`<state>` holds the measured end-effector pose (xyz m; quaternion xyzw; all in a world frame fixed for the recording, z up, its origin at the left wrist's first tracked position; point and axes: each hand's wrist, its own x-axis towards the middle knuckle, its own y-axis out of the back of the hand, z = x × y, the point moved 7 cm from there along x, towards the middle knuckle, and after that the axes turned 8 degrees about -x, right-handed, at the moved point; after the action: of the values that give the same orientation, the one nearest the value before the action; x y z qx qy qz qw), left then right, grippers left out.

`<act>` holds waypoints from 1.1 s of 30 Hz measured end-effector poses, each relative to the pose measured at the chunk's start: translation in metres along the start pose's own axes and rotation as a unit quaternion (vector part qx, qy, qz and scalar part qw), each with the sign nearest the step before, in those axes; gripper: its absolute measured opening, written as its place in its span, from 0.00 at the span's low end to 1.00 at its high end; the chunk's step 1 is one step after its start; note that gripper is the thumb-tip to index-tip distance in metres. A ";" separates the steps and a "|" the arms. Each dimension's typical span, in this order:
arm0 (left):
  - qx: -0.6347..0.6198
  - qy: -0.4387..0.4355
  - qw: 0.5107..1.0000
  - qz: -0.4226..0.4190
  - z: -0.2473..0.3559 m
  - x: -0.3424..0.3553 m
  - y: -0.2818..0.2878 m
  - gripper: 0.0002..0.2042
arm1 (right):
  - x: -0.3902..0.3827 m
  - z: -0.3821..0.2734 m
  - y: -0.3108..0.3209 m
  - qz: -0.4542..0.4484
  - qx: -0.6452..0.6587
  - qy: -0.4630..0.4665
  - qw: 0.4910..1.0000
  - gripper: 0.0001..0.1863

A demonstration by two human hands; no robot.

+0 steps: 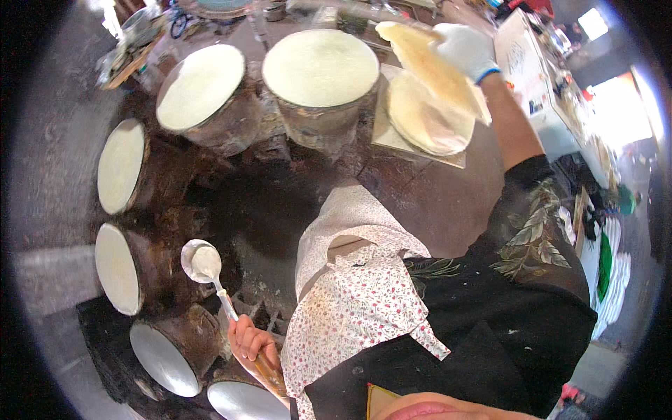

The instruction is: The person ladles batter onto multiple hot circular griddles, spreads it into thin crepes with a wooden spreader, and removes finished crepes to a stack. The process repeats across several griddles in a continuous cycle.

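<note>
My left hand (252,339), low on the left, is closed around the handle of a ladle (203,261) with pale batter in its bowl. At the far right, my right hand (467,52) wears a white glove with a blue cuff. It grips a thin golden flatbread (413,56), which hangs tilted over a stack of flatbreads (428,115). That stack rests on a square pale board (451,159). Pale batter covers the round griddle (320,68) at the far middle and the griddle (201,87) to its left.
Two more pale-coated griddles (120,166) stand along the left. Nearer me, a shiny metal griddle (164,358) and another beside it (246,402) show bare tops. A white chest-like box (532,77) stands at the right. Cluttered items lie at the far left.
</note>
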<state>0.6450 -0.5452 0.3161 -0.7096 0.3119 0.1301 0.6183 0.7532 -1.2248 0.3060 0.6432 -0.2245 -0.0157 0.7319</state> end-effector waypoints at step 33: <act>-0.046 -0.012 0.999 -0.024 0.012 -0.006 0.015 0.19 | -0.150 -0.186 -0.197 -0.133 0.097 0.243 0.956 0.06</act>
<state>0.6342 -0.5324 0.3052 -0.7429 0.2813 0.1377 0.5916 0.7354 -1.0380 0.0590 0.7199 0.0472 0.0653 0.6894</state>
